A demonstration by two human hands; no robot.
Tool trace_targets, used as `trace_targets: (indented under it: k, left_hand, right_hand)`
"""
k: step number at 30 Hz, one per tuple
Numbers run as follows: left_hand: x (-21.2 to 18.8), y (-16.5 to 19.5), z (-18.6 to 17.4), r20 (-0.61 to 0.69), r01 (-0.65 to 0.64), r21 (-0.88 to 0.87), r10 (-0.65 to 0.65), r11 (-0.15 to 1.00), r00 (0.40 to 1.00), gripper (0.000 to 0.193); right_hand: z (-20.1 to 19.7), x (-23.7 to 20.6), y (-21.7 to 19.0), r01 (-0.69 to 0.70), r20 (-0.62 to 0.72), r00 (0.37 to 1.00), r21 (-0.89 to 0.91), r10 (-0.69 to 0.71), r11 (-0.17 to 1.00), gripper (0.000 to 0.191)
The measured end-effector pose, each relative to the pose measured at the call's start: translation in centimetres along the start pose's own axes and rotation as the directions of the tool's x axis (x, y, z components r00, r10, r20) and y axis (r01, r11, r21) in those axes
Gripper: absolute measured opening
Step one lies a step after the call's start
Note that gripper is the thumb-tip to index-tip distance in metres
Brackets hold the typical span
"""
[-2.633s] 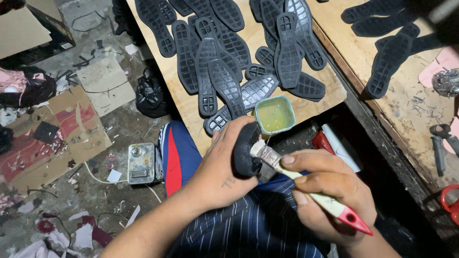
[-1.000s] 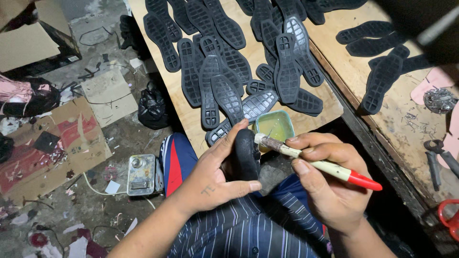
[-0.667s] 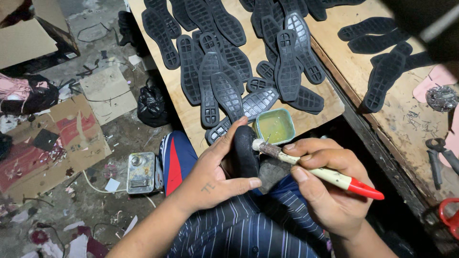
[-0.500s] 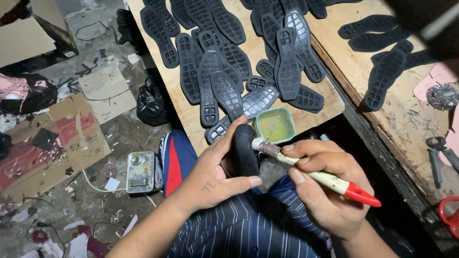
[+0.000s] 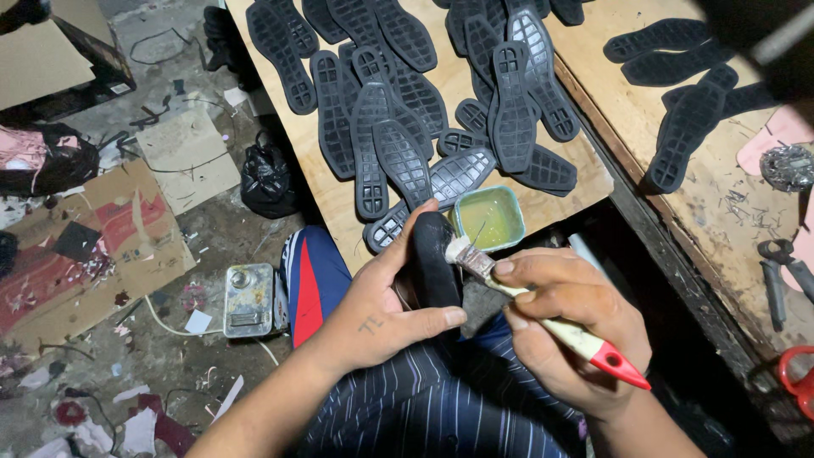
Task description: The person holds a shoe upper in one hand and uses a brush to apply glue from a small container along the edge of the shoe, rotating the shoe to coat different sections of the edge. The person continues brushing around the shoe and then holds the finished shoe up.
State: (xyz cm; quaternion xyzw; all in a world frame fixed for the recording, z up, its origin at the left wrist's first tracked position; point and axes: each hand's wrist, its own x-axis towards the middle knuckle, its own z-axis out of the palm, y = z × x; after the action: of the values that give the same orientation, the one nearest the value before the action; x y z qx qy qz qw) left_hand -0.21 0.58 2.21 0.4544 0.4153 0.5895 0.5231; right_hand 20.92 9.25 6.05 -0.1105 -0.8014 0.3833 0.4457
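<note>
Right, a wide wooden tabletop (image 5: 475, 182) fills the top of the scene, its board covered with a heap of black shoe soles (image 5: 407, 110), tread side up, many overlapping. More soles lie on the plank to the right, near a pair of pliers (image 5: 784, 267) by the edge. Down on the floor (image 5: 127, 339), scraps of cardboard (image 5: 93, 246), a tied black bag (image 5: 267, 178) and a small metal tin (image 5: 248, 299) sit among the litter. The person sits below the board's edge, striped trousers across the lap. Now to the hands: the left hand (image 5: 381, 314) is wrapped around a single black sole (image 5: 434, 263), held on edge just below the tabletop, thumb on its near side and fingers reaching over the top. The right hand (image 5: 568, 331) is closed round a brush (image 5: 543, 314) with a pale handle and red end, its bristles touching the upper end of that sole. Just above the brush tip, at the board's edge, sits a small green tub (image 5: 490, 217) of yellowish glue.
</note>
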Motion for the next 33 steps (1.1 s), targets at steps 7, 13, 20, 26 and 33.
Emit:
trace_targets:
  k: [7, 13, 20, 26, 33]
  left_hand:
    - [-0.3, -1.8, -0.8, -0.043, 0.022, -0.166, -0.029, 0.986, 0.999, 0.107]
    - [0.1, -3.6, -3.6, -0.36, -0.083, -0.45, -0.095, 0.889, 0.928, 0.057]
    - [-1.7, -3.5, -4.7, -0.119, 0.034, -0.78, -0.201, 0.625, 0.972, 0.058]
    - [-2.3, -4.9, -4.7, -0.148, 0.093, -0.812, -0.357, 0.576, 0.922, 0.07]
    - [-1.8, -4.5, -6.0, -0.165, 0.112, -0.687, -0.304, 0.718, 0.938, 0.08]
  right_hand:
    - [-0.1, -0.7, 1.3, -0.083, 0.043, 0.996, -0.028, 0.084, 0.996, 0.023]
    - [-1.6, -0.6, 8.0, -0.244, -0.101, 0.969, -0.277, 0.224, 0.929, 0.013]
    - [-0.7, -1.8, 16.8, -0.364, -0.098, 0.917, -0.603, 0.386, 0.71, 0.021]
    - [-0.1, -1.8, 17.8, -0.373, -0.17, 0.926, -0.56, 0.338, 0.74, 0.018]
    - [-2.0, -4.2, 13.7, -0.404, -0.257, 0.912, -0.41, 0.321, 0.818, 0.016]
